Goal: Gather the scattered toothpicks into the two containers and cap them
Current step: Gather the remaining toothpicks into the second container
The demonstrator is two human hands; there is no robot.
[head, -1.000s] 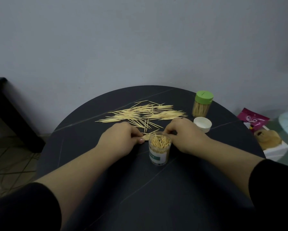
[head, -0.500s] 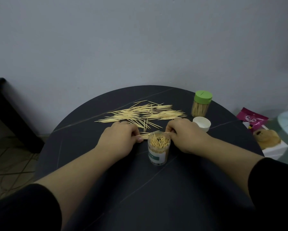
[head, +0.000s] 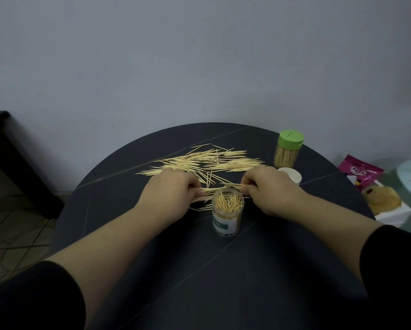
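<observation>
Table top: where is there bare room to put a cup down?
Bare: the near table between the forearms, nearer than the open jar, and the strip left of the left hand. Crowded: scattered toothpicks, right hand, white cap and green-lidded jar beyond.

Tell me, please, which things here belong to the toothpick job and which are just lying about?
Job: scattered wooden toothpicks; open clear plastic jar; green-capped clear jar; loose white round cap.
Lying about: pink foil packet; brown teddy bear; white box.
</observation>
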